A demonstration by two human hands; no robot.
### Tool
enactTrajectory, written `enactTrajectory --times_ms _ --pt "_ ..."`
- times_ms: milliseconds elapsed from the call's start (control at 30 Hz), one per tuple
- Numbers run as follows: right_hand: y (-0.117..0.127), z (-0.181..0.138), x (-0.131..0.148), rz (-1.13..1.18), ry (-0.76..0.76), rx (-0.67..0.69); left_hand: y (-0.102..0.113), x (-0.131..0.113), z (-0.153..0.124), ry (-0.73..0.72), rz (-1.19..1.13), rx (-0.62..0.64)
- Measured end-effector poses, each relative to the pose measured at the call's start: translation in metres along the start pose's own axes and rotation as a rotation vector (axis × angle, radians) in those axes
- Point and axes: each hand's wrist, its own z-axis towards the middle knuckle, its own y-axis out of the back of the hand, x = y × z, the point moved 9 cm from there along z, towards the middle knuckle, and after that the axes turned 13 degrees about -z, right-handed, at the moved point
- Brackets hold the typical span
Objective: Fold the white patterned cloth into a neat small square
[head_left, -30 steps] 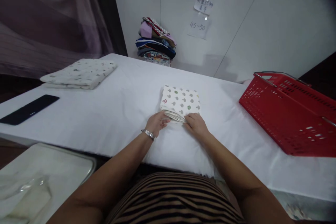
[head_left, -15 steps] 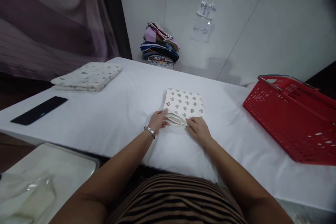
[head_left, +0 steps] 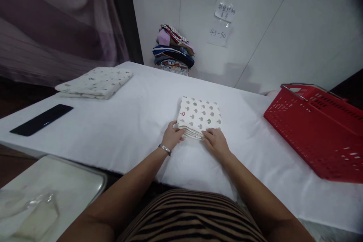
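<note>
A folded white cloth with small mushroom prints lies in the middle of the white table. My left hand grips its near left corner, fingers curled against the stacked edge. My right hand rests on the near right edge, fingers pressed onto the folds. A metal bracelet is on my left wrist.
A second folded printed cloth lies at the far left. A black phone sits near the left edge. A red plastic basket stands at the right. A pile of coloured clothes leans against the wall. A low tray is at lower left.
The near edge of the cloth, slightly lifted and loose before, now lies flat and squared. Both hands have stayed at that edge, with the left curling tighter onto the corner.
</note>
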Motion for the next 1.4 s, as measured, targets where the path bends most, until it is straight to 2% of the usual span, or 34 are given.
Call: enactTrajectory --times_ms 100,333,467,533,667,800,933,1033,1133,1400 --pt "-0.001 -0.001 0.0 -0.002 -0.008 -0.004 -0.001 0.001 0.003 -0.037 0.038 0.009" --pt "0.004 -0.001 0.001 0.039 -0.046 -0.01 0.006 -0.004 -0.003 -0.229 0.173 -0.008" --pt "0.005 -0.001 0.0 0.064 -0.053 -0.013 0.009 -0.007 -0.01 -0.227 0.18 0.039" --pt "0.004 0.0 -0.001 0.066 -0.05 0.003 0.015 -0.014 -0.013 -0.26 0.225 0.016" --pt "0.005 0.007 -0.001 0.045 -0.036 0.046 0.024 -0.035 -0.019 -0.417 0.413 -0.068" --pt "0.012 0.021 0.01 0.038 -0.013 0.036 0.019 -0.046 -0.015 -0.51 0.493 -0.059" --pt "0.012 0.04 0.029 0.116 0.053 0.012 0.014 -0.054 -0.013 -0.578 0.464 -0.075" --pt "0.006 0.054 0.039 0.162 0.081 0.021 0.012 -0.058 -0.014 -0.604 0.453 -0.084" --pt "-0.002 0.062 0.043 0.184 0.075 0.049 0.009 -0.057 -0.013 -0.592 0.447 -0.034" --pt "-0.003 0.062 0.046 0.249 0.057 0.0 0.011 -0.051 -0.004 -0.541 0.407 0.027"
